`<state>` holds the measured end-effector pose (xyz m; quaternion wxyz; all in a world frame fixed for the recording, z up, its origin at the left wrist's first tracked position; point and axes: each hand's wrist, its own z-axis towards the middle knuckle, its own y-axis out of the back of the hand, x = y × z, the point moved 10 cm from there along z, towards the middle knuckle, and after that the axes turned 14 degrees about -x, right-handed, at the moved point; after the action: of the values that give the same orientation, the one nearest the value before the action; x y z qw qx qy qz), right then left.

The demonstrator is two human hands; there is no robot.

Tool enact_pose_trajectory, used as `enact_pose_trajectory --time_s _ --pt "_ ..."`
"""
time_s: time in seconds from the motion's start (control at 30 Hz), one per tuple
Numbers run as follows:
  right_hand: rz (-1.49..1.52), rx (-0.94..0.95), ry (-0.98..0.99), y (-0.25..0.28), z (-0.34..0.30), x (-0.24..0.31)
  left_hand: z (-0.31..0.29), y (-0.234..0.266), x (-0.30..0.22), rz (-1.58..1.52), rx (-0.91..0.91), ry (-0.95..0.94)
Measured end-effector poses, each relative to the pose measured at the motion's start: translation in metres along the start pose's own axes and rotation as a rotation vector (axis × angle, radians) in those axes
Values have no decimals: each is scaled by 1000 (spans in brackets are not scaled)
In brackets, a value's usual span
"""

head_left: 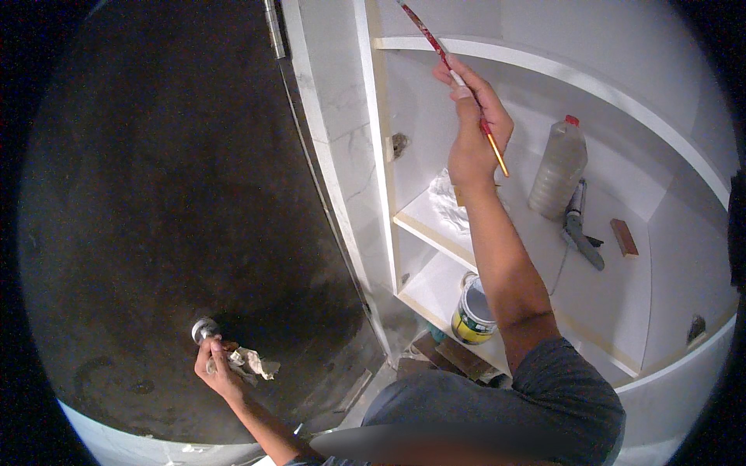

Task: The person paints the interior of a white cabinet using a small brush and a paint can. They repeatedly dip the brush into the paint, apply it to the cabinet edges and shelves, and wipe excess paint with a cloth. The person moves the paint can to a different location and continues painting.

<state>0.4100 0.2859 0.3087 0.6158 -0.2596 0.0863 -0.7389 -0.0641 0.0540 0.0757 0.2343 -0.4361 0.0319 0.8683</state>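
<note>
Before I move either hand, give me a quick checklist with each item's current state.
1. Right hand gripping the thin red brush-like tool with a gold end: ok.
2. Tool's upper tip in full view: not ok, it meets the picture's top edge.
3. Left hand by the round silver metal knob: ok.
4. Crumpled off-white scrap firmly held in that hand: cannot tell.
5. Red cap on the translucent plastic bottle: ok.
</note>
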Motion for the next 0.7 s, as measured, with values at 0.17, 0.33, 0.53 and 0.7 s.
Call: enact_pose_trajectory --time_s 0.17,0.33,0.53,0.7 --pt "-34 -18 158 -17 -17 3 0 1 0 10 -38 -10" --pt "-174 -33 245 -24 -44 -8 0 -2 1 -3 -8 18" --pt "-147 5 261 -34 -55 -12 -2 0 -3 -23 -56 -2" --pt "-200 -29 346 -38 -59 -16 -1 3 6 -16 -9 21"
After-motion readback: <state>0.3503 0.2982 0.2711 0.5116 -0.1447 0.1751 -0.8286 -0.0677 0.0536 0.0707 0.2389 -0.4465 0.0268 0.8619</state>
